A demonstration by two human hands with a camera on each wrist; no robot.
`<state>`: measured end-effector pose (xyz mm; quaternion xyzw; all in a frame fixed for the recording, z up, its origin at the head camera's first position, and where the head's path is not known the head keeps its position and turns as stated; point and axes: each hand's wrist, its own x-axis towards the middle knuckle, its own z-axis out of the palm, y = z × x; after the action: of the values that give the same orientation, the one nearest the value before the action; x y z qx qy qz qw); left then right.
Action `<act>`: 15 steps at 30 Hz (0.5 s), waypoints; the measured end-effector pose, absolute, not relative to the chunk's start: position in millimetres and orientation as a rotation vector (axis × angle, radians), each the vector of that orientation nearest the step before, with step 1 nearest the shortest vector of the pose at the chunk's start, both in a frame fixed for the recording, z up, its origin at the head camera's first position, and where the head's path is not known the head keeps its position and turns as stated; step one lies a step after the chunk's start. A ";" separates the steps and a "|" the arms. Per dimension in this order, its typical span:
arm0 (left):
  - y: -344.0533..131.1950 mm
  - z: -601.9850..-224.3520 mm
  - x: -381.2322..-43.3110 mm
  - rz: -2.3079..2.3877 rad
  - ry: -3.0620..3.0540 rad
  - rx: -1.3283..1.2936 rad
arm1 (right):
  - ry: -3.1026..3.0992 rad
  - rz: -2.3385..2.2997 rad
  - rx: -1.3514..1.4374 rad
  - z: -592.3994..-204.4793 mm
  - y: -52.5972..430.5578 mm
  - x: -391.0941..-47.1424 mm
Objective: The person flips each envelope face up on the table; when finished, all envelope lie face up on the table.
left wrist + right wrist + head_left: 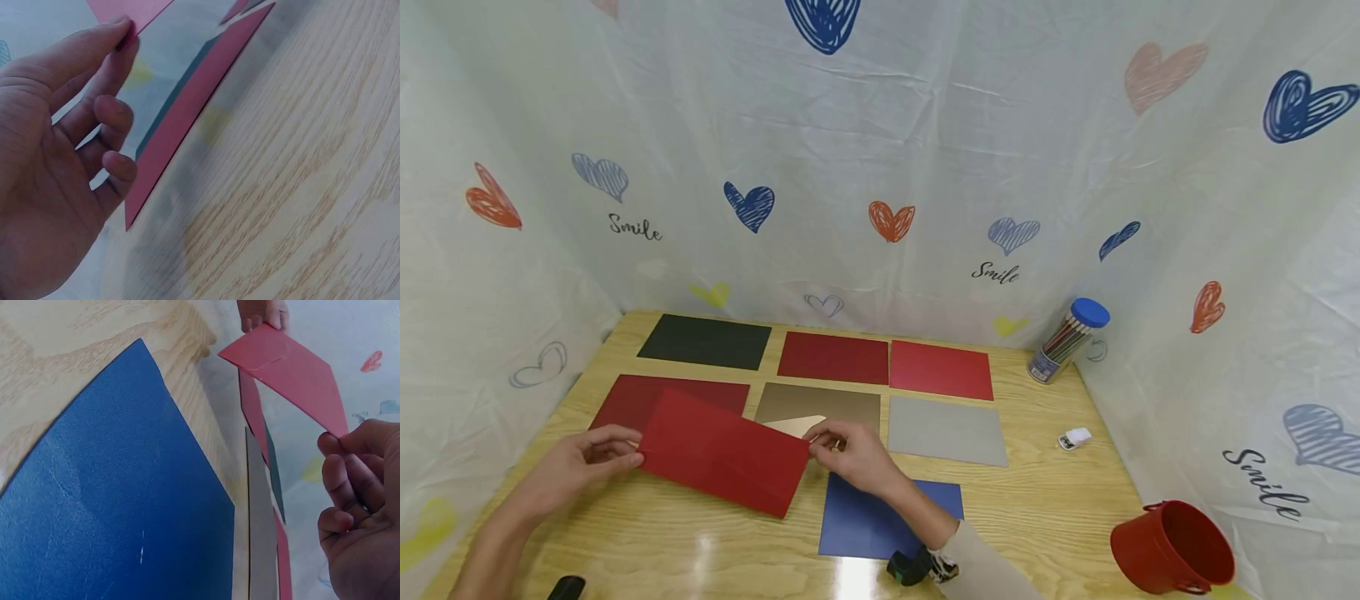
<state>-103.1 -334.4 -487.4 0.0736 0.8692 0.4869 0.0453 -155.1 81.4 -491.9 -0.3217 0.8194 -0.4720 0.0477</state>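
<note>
A flat red sheet [722, 458] is held up at a tilt between both hands, above the table's left half. My left hand [568, 467] pinches its left edge between thumb and forefinger, the other fingers loosely curled in the left wrist view. At the opposite edge, my right hand [861, 458] pinches a corner. Behind the raised sheet lie a dark red sheet [625, 404], partly covered by it, and a brown sheet [842, 408]. A cream piece [793, 426] shows beside the right fingertips, its lower part hidden. Under the right forearm is a blue sheet [865, 525].
Along the back lie dark green [703, 342], deep red [833, 358] and bright red [940, 369] sheets; a grey sheet [947, 429] is nearer. To the right stand a blue-lidded pencil jar [1063, 346], a small white object [1075, 437] and a red bucket [1150, 550]. A heart-printed curtain [820, 142] encloses the table.
</note>
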 end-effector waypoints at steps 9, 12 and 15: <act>-334.9 -495.9 -108.7 1.506 2.557 0.526 | 2.471 -1.324 -0.876 -497.9 78.8 -154.8; -331.5 -495.3 -110.6 1.464 2.539 0.537 | 2.476 -1.304 -0.861 -499.6 77.3 -153.8; -327.3 -494.3 -111.7 1.400 2.557 0.524 | 2.473 -1.310 -0.855 -501.5 75.3 -152.8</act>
<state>-111.7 -327.3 -494.3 0.1762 0.8598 0.4707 0.0898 -152.8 75.3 -501.5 -0.2905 0.8402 -0.4451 0.1077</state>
